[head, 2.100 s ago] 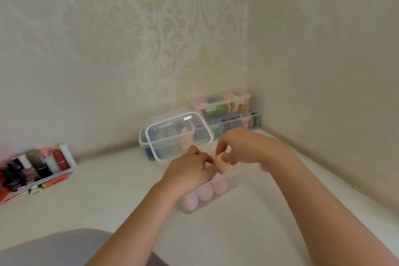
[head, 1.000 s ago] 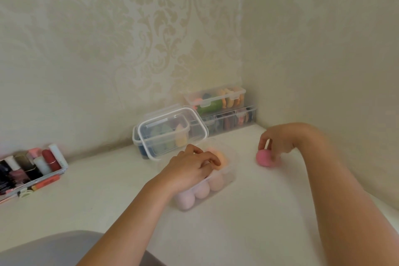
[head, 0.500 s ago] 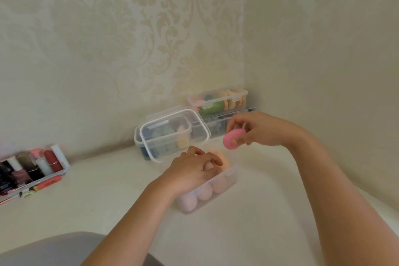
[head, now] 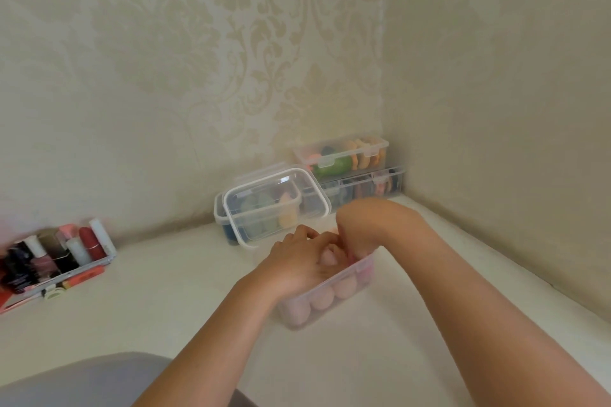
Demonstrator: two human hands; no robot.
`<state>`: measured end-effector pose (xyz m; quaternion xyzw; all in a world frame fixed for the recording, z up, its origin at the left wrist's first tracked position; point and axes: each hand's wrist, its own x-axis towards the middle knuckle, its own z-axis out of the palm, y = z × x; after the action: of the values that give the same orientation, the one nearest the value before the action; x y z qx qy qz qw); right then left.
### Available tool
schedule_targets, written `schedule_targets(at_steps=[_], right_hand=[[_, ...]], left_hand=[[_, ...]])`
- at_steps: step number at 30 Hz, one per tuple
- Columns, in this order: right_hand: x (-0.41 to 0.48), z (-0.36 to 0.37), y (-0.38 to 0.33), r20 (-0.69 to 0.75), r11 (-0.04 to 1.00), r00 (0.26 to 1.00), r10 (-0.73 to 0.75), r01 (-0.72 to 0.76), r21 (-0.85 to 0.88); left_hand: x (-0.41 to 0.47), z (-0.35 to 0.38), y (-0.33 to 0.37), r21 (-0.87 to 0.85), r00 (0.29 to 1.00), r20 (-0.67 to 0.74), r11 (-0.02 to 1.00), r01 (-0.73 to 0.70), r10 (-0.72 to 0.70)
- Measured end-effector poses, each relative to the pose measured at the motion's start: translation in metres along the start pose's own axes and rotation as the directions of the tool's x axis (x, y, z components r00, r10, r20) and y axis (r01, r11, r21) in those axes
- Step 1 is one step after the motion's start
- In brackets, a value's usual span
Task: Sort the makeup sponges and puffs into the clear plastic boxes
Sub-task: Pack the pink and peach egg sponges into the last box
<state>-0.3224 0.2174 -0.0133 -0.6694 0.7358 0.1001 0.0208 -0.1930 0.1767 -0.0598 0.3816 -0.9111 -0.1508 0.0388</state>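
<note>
Round pink makeup sponge [head: 366, 272], on the worktop [head: 363, 357] right of the open clear plastic box [head: 307, 320] a second ago, now shows through that box's far wall, so one more looks sorted. My right hand [head: 360, 228] dips in over it, fingers hidden, so I cannot tell whether they grip; my left hand [head: 297, 266] curls round pale egg-shaped sponges [head: 322, 299] inside. A lidded clear tub [head: 264, 208] stands just behind the box, so I judge my room lies upward and rightward.

The left hand [head: 297, 263] and right hand [head: 362, 228] meet out front, fingers [head: 309, 235] curled downward
</note>
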Motion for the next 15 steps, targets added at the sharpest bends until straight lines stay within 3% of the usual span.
schedule_targets(at_steps=[4,8,12,15], right_hand=[[0.003,0.007,-0.015,-0.095,0.996,0.993,0.075,-0.079,-0.049],[0.001,0.013,-0.019,-0.155,0.995,0.983,0.095,-0.095,0.008],[-0.003,0.015,-0.009,-0.123,0.995,0.991,0.057,-0.046,0.086],[-0.002,0.013,-0.009,-0.032,0.999,0.999,0.016,-0.015,0.051]], left_hand=[[-0.001,0.000,0.001,0.008,1.000,-0.002,1.000,-0.004,0.004],[-0.001,0.000,0.001,-0.009,1.000,-0.018,1.000,-0.007,0.007],[-0.002,-0.002,0.002,-0.012,1.000,-0.005,1.000,-0.012,0.012],[-0.003,-0.002,0.002,-0.026,1.000,0.002,1.000,-0.008,0.008]])
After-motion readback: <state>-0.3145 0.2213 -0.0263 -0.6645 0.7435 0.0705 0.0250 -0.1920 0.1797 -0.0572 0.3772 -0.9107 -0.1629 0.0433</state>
